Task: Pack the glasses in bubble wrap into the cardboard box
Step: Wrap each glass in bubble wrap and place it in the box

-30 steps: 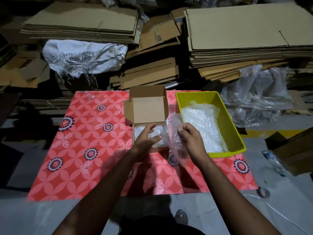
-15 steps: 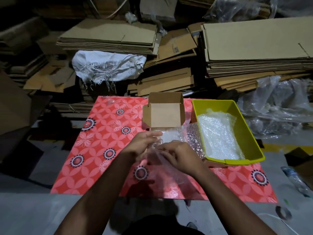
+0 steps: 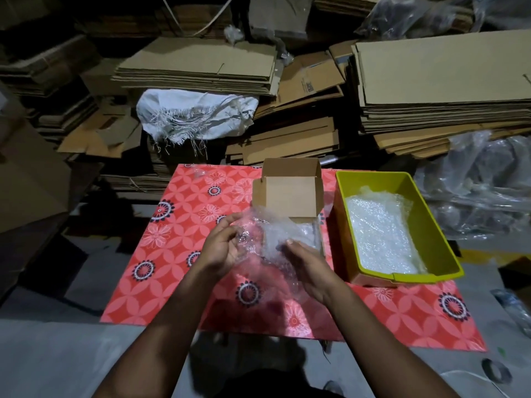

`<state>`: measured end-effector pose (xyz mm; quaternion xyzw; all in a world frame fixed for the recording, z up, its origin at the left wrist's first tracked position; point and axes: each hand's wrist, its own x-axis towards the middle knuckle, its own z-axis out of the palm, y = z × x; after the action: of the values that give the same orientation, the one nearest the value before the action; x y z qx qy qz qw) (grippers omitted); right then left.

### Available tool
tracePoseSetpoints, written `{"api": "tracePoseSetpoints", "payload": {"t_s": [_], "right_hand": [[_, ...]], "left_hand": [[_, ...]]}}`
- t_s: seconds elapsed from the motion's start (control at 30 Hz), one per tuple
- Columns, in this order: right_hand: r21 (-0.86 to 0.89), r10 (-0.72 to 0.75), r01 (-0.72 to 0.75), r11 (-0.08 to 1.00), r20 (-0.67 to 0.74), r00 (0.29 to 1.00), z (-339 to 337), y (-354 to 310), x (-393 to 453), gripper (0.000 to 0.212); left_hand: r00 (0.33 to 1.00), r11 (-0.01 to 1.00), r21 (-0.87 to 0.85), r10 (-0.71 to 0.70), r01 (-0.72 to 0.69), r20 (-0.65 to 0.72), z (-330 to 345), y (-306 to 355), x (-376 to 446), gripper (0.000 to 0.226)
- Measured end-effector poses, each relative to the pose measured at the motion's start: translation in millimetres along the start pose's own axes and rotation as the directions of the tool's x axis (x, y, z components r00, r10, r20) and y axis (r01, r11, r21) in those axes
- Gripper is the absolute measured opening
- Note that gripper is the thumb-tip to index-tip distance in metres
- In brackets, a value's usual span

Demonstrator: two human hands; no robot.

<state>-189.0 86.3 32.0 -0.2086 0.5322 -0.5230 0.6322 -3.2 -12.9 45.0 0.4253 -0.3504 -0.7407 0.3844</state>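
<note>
A small cardboard box point(image 3: 290, 193) stands open on the red flowered mat point(image 3: 161, 254), its lid tipped up at the back. Something pale and wrapped lies inside it, partly hidden. A clear sheet of bubble wrap point(image 3: 267, 239) hangs in front of the box between my hands. My left hand point(image 3: 222, 248) holds the sheet's left side with curled fingers. My right hand point(image 3: 309, 268) holds its right lower side, palm turned inward. Whether a glass lies inside the sheet cannot be made out.
A yellow-green plastic bin point(image 3: 431, 225) with more bubble wrap point(image 3: 382, 237) sits right of the box. Stacks of flat cardboard point(image 3: 431, 81) and a white sack point(image 3: 195, 116) rise behind the mat. Plastic bags point(image 3: 482, 182) lie at the right, grey floor around.
Both hands have lifted the bubble wrap and spread apart, opening the sheet in front of the box. The camera has tilted up a little.
</note>
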Motion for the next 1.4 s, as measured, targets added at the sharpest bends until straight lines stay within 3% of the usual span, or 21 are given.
{"api": "tracePoseSetpoints", "payload": {"t_s": [0.07, 0.17, 0.27, 0.33, 0.43, 0.57, 0.63, 0.7, 0.77, 0.83, 0.9, 1.0, 1.1, 1.17, 1.3, 1.37, 1.4], "right_hand": [[-0.103, -0.089, 0.091, 0.991, 0.022, 0.996, 3, -15, 9, 0.01], [-0.211, -0.124, 0.136, 0.968, 0.071, 0.99, 3, -34, 15, 0.019], [-0.275, -0.136, 0.178, 0.945, 0.166, 0.977, 3, -48, 15, 0.033], [-0.335, -0.197, 0.261, 0.905, 0.211, 0.957, 3, -52, 16, 0.025], [-0.339, -0.289, 0.359, 0.869, 0.241, 0.927, -1, -56, 17, 0.021], [-0.239, -0.378, 0.416, 0.877, 0.191, 0.906, -7, -62, 12, 0.043], [-0.181, -0.406, 0.434, 0.882, 0.175, 0.897, -5, -63, 10, 0.042], [-0.149, -0.427, 0.452, 0.88, 0.171, 0.888, -7, -62, 10, 0.023], [-0.111, -0.437, 0.454, 0.884, 0.149, 0.887, -9, -65, 7, 0.023], [-0.079, -0.384, 0.4, 0.913, 0.164, 0.909, -15, -70, 4, 0.029], [-0.029, -0.305, 0.323, 0.946, 0.256, 0.917, -24, -76, 2, 0.021], [0.011, -0.226, 0.236, 0.972, 0.324, 0.919, -32, -89, 0, 0.064], [-0.1, -0.341, 0.376, 0.921, 0.257, 0.904, -27, -98, -2, 0.041], [-0.108, -0.367, 0.394, 0.913, 0.209, 0.906, -24, -101, -2, 0.034], [-0.088, -0.333, 0.36, 0.929, 0.231, 0.914, -25, -98, 0, 0.073], [-0.059, -0.346, 0.369, 0.928, 0.238, 0.908, -27, -96, 0, 0.055], [-0.055, -0.362, 0.386, 0.921, 0.246, 0.899, -26, -96, -1, 0.042]], "left_hand": [[0.999, 1.0, 0.021, 0.012, -0.011, -0.04, -7, 0, -1, 0.029], [1.0, 0.997, 0.071, 0.016, -0.016, -0.006, -5, 4, -6, 0.029], [0.998, 0.986, 0.152, 0.058, -0.062, 0.031, 1, 7, -8, 0.043], [0.993, 0.968, 0.227, 0.1, -0.111, 0.057, 3, 9, -7, 0.048], [0.979, 0.92, 0.338, 0.174, -0.199, 0.102, 9, 16, -10, 0.065], [0.942, 0.92, 0.204, 0.319, -0.335, 0.104, 24, 27, -14, 0.079], [0.925, 0.892, 0.245, 0.364, -0.381, 0.112, 30, 31, -15, 0.084], [0.896, 0.825, 0.35, 0.42, -0.443, 0.144, 38, 36, -20, 0.085], [0.861, 0.742, 0.442, 0.468, -0.505, 0.198, 44, 42, -27, 0.087], [0.801, 0.611, 0.528, 0.528, -0.59, 0.283, 45, 49, -30, 0.089], [0.734, 0.457, 0.594, 0.552, -0.662, 0.395, 43, 52, -30, 0.096], [0.72, 0.291, 0.697, 0.521, -0.655, 0.459, 41, 51, -24, 0.106], [0.695, 0.191, 0.729, 0.528, -0.657, 0.488, 41, 51, -21, 0.109], [0.701, 0.185, 0.737, 0.523, -0.65, 0.486, 43, 49, -21, 0.108], [0.715, 0.223, 0.744, 0.54, -0.63, 0.444, 44, 43, -13, 0.101], [0.76, 0.345, 0.712, 0.507, -0.612, 0.407, 46, 43, -9, 0.098], [0.8, 0.452, 0.678, 0.474, -0.58, 0.368, 47, 43, -7, 0.097]]}}
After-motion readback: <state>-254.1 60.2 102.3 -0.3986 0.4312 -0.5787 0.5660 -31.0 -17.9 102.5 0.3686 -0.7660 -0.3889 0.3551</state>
